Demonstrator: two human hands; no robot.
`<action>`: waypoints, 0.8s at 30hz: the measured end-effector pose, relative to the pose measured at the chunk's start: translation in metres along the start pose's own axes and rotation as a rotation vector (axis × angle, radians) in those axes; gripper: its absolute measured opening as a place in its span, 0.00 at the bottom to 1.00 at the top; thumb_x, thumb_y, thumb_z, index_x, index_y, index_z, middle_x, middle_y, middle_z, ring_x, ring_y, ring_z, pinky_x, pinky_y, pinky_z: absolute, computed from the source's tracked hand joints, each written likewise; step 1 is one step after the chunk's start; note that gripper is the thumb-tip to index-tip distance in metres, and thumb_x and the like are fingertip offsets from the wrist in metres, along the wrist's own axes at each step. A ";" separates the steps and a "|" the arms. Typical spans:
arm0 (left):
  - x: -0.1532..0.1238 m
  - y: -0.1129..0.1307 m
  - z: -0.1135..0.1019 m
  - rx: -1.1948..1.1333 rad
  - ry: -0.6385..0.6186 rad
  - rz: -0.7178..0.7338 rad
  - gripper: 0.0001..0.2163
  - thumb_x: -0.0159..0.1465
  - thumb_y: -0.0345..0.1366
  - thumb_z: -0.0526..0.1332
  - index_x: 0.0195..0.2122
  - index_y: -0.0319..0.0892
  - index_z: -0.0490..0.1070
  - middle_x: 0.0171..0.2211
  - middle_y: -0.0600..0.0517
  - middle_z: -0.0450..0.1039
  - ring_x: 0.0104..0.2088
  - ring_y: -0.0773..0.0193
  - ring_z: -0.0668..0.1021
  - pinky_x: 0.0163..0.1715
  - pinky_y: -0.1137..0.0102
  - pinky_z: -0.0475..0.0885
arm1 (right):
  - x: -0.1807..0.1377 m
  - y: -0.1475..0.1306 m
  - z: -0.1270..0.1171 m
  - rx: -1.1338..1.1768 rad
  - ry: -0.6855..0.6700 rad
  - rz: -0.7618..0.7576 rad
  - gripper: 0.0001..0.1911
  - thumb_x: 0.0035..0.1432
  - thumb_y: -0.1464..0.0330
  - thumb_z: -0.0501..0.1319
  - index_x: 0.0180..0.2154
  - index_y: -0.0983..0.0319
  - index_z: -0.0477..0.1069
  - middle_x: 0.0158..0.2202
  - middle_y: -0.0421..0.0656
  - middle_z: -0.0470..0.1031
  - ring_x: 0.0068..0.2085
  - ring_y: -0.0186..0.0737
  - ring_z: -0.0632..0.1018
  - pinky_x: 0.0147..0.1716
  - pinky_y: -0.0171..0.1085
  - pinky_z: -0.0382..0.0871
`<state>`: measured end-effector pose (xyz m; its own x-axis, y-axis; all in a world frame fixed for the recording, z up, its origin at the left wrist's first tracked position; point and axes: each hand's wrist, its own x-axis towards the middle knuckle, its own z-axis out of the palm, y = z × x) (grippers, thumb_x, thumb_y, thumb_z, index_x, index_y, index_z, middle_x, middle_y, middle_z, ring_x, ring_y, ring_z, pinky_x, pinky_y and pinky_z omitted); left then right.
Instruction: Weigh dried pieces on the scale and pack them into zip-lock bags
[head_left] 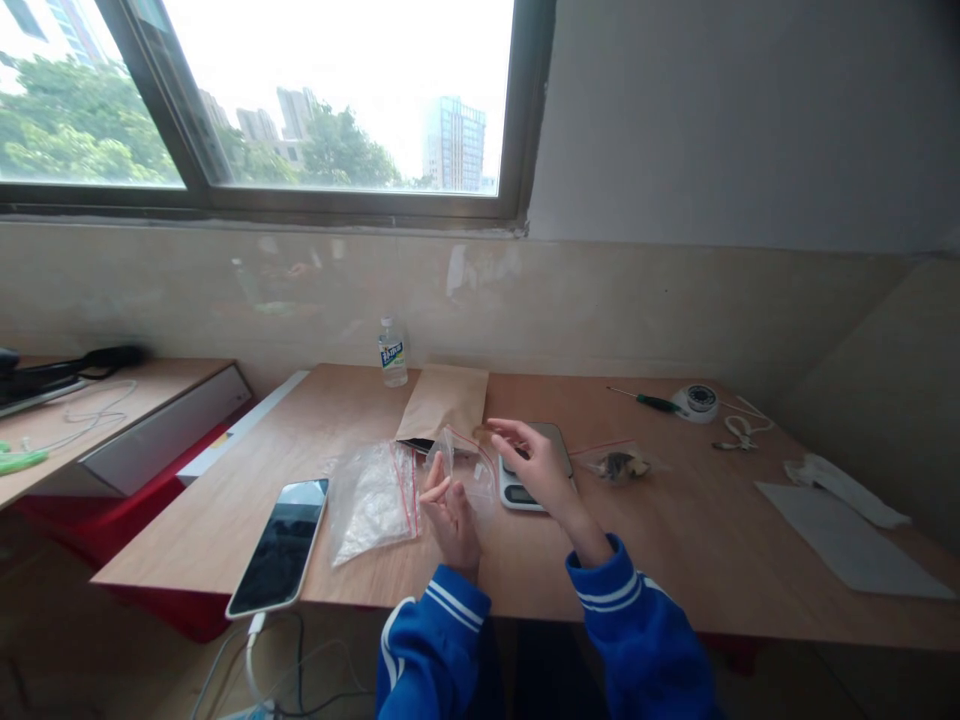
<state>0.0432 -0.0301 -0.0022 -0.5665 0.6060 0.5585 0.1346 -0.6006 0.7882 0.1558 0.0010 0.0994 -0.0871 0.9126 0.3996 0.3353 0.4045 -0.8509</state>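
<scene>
Small clear zip bag (466, 462) with red seal line held up between both hands, just above the wooden table (675, 540), in front of the brown paper envelope (444, 402) and just left of the digital scale (529, 478). Can't tell whether anything is inside the bag. Stack of empty-looking clear zip bags (373, 500) lies flat just left of left hand, next to a phone (281, 545) on a charging cable. Another small zip bag (621, 465) right of the scale holds some dark and pale bits. Plastic bottle (392, 351) stands upright at the back wall. Left hand (450, 512) fingers curled, pinching the bag's left edge. Right hand (534, 465) half open, fingers extended, fingertips touching the bag's upper right edge, hovering over the scale
</scene>
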 end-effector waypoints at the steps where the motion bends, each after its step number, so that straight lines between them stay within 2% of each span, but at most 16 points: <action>1: 0.000 0.000 0.000 -0.011 0.004 0.005 0.05 0.65 0.38 0.54 0.37 0.44 0.57 0.59 0.40 0.61 0.60 0.57 0.65 0.55 0.52 0.63 | 0.001 0.006 0.002 -0.029 -0.022 -0.015 0.17 0.58 0.59 0.56 0.46 0.58 0.72 0.47 0.45 0.74 0.47 0.42 0.73 0.46 0.40 0.65; 3: -0.001 0.000 -0.001 -0.028 0.015 0.008 0.05 0.65 0.38 0.54 0.37 0.44 0.57 0.59 0.40 0.62 0.59 0.57 0.65 0.55 0.51 0.63 | 0.008 0.027 0.006 -0.132 0.035 -0.023 0.16 0.58 0.61 0.55 0.46 0.58 0.72 0.50 0.47 0.71 0.52 0.44 0.70 0.51 0.44 0.63; 4: -0.001 0.000 -0.001 -0.031 0.020 0.004 0.05 0.64 0.38 0.54 0.37 0.45 0.57 0.59 0.41 0.62 0.59 0.57 0.66 0.55 0.51 0.63 | 0.013 0.039 0.006 -0.217 0.089 -0.004 0.16 0.58 0.63 0.54 0.47 0.59 0.72 0.51 0.48 0.70 0.54 0.46 0.68 0.53 0.46 0.61; 6: -0.001 0.001 -0.002 -0.030 0.023 -0.013 0.05 0.64 0.39 0.54 0.37 0.45 0.57 0.59 0.42 0.62 0.59 0.57 0.66 0.55 0.51 0.62 | 0.023 0.063 0.007 -0.426 0.113 0.060 0.18 0.57 0.66 0.55 0.49 0.61 0.70 0.53 0.53 0.66 0.57 0.50 0.65 0.54 0.49 0.58; 8: -0.001 0.003 -0.001 -0.027 0.024 -0.024 0.06 0.64 0.39 0.54 0.36 0.46 0.57 0.58 0.44 0.63 0.59 0.58 0.66 0.56 0.52 0.62 | 0.033 0.079 0.007 -0.614 0.056 0.121 0.21 0.57 0.67 0.56 0.52 0.62 0.68 0.55 0.56 0.64 0.58 0.55 0.63 0.53 0.52 0.57; 10: 0.000 0.004 -0.001 -0.032 0.026 -0.032 0.06 0.64 0.40 0.54 0.37 0.47 0.57 0.58 0.45 0.63 0.59 0.59 0.66 0.56 0.52 0.63 | 0.039 0.087 0.008 -0.746 -0.030 0.158 0.21 0.57 0.67 0.56 0.53 0.61 0.68 0.54 0.57 0.65 0.55 0.57 0.65 0.50 0.51 0.59; 14: 0.001 0.003 0.001 -0.058 0.020 -0.024 0.06 0.64 0.40 0.54 0.37 0.46 0.56 0.58 0.43 0.63 0.59 0.58 0.66 0.56 0.51 0.62 | 0.044 0.088 0.013 -0.890 -0.137 0.152 0.16 0.59 0.70 0.54 0.48 0.62 0.71 0.46 0.56 0.71 0.48 0.54 0.71 0.46 0.46 0.61; 20: 0.000 0.000 0.002 -0.137 0.053 -0.052 0.07 0.63 0.39 0.57 0.37 0.46 0.58 0.58 0.44 0.63 0.59 0.57 0.66 0.57 0.53 0.60 | 0.046 0.088 0.014 -0.782 -0.096 0.132 0.17 0.59 0.72 0.54 0.50 0.64 0.70 0.47 0.53 0.70 0.49 0.49 0.70 0.48 0.41 0.62; 24: 0.000 -0.002 0.002 -0.142 0.034 -0.048 0.05 0.64 0.37 0.56 0.37 0.46 0.57 0.58 0.45 0.63 0.59 0.58 0.66 0.57 0.53 0.60 | 0.049 0.075 0.008 -0.467 0.094 0.060 0.18 0.59 0.69 0.54 0.50 0.62 0.70 0.46 0.51 0.72 0.48 0.46 0.71 0.50 0.43 0.63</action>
<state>0.0443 -0.0277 -0.0034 -0.5967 0.6195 0.5101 -0.0082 -0.6403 0.7681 0.1696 0.0764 0.0522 0.0236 0.9152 0.4022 0.7246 0.2615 -0.6376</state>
